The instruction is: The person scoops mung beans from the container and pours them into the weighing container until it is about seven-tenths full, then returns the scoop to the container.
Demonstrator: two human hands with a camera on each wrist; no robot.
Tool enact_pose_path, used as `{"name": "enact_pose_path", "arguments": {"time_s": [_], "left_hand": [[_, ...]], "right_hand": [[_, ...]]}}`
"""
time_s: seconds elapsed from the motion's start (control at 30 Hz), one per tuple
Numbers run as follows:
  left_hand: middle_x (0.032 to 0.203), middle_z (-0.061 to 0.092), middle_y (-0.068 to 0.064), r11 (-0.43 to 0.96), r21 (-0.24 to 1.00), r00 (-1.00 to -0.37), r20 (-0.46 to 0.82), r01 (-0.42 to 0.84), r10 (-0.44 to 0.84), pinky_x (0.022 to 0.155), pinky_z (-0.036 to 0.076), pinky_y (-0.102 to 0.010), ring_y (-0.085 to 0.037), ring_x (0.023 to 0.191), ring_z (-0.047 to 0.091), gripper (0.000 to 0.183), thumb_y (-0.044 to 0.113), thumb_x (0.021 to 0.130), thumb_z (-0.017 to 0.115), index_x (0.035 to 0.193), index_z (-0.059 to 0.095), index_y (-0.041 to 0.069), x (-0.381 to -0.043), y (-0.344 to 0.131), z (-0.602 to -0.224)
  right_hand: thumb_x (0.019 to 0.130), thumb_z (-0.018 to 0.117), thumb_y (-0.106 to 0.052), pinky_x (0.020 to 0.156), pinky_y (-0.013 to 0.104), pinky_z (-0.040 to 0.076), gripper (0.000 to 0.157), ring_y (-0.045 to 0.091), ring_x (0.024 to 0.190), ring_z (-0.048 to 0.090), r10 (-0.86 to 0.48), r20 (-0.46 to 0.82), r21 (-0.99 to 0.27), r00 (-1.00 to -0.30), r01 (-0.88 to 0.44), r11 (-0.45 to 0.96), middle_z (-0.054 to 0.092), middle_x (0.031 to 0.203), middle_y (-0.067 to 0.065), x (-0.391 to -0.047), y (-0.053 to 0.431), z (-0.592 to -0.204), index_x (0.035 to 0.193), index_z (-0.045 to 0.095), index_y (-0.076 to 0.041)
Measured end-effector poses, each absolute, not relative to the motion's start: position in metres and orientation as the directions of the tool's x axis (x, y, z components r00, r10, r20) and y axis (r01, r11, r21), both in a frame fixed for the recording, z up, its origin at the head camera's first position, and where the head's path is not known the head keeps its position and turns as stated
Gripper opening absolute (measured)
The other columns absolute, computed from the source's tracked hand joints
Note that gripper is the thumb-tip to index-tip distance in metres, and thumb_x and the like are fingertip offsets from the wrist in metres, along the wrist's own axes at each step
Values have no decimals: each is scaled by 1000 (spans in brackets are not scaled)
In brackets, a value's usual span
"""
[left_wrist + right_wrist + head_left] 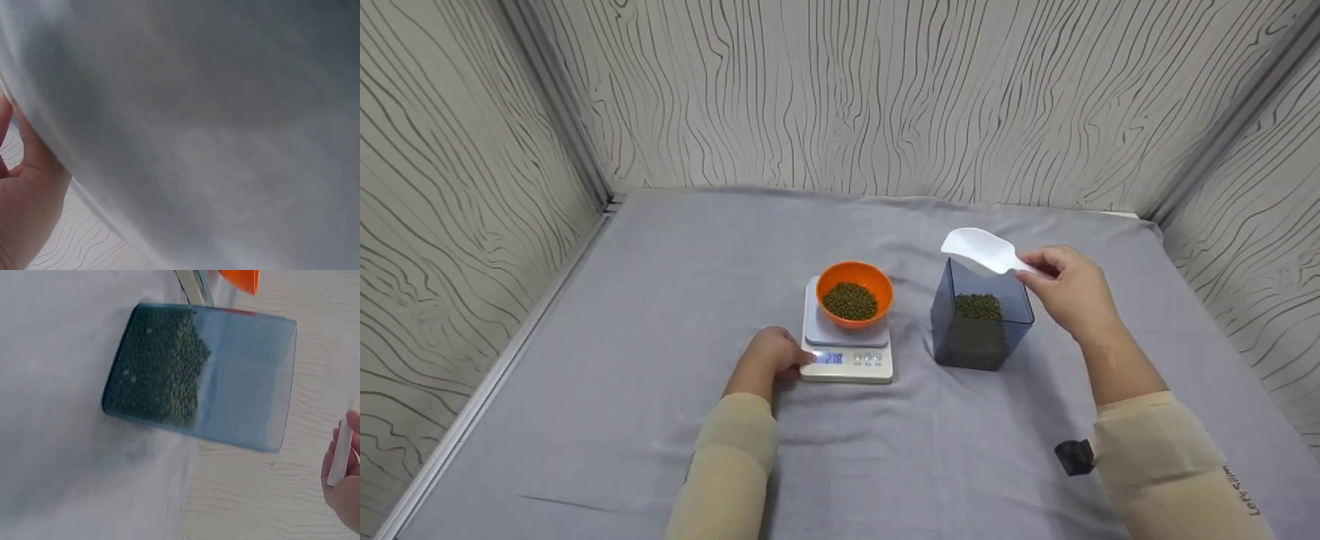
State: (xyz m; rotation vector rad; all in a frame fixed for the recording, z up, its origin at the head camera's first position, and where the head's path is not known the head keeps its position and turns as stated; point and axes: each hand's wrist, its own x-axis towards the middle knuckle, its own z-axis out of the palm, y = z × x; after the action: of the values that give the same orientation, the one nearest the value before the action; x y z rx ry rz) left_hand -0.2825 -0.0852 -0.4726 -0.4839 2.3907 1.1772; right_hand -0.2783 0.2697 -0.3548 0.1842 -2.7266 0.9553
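My right hand [1072,289] pinches the handle of a white scoop [979,251] between thumb and fingers, over the back of a clear blue-grey container [1016,300]. Green beans [163,371] fill the lower part of that container; the scoop's bowl shows none. To the left, an orange bowl [856,270] holding more green beans [850,301] sits on a white kitchen scale [847,371] with a lit display that seems to read 278. My left hand [772,351] grips the scale's front left edge, thumb beside the display; its other fingers are partly hidden.
A grey cloth [675,300] covers the table under everything. Wood-patterned panels [840,97] stand behind and at both sides, joined by metal posts. A small black object [1075,457] sits by the right sleeve.
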Motion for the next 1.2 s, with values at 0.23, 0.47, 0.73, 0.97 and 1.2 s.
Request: {"name": "enact_pose_path", "arguments": {"time_s": [0.23,0.47,0.73,0.97,1.2], "left_hand": [[75,57,-5,583,665,-857,-504,-466,-110,60,42,-28,-17,69,52,25,21,76,75,86,60,5,-283,-87,-475],[76,57,-6,583,675,-865,-492,-452,-100,61,43,-29,-18,69,52,28,21,76,74,91,59,3,-281,-87,-472],[71,55,-4,567,693,-871,-482,-446,-96,58,42,-26,-15,64,51,25,20,76,75,86,59,4,-280,-87,-473],[73,56,-5,561,685,-860,-501,-465,-101,59,42,-27,-17,67,52,25,20,76,74,88,59,4,-281,-87,-474],[74,56,-6,560,685,-860,-499,-466,-105,60,43,-28,-17,69,52,25,18,76,74,88,58,4,-280,-86,-474]], "right_hand": [[88,62,-21,69,16,39,28,22,90,53,-38,238,-579,-971,-173,797,61,103,18,-276,290,-358,105,63,1],[86,63,-16,70,25,42,23,21,86,53,-92,174,-536,-980,-173,826,63,99,18,-276,300,-356,102,64,1],[83,63,-5,71,42,43,13,29,83,52,-195,137,-422,-971,-235,876,60,91,17,-278,296,-355,93,65,2],[76,64,1,72,48,42,8,32,76,53,-308,120,-247,-944,-329,911,57,80,17,-283,282,-354,83,65,4],[71,65,4,73,47,44,12,34,76,55,-430,67,-84,-901,-434,897,56,76,14,-288,265,-355,83,66,4]]}}
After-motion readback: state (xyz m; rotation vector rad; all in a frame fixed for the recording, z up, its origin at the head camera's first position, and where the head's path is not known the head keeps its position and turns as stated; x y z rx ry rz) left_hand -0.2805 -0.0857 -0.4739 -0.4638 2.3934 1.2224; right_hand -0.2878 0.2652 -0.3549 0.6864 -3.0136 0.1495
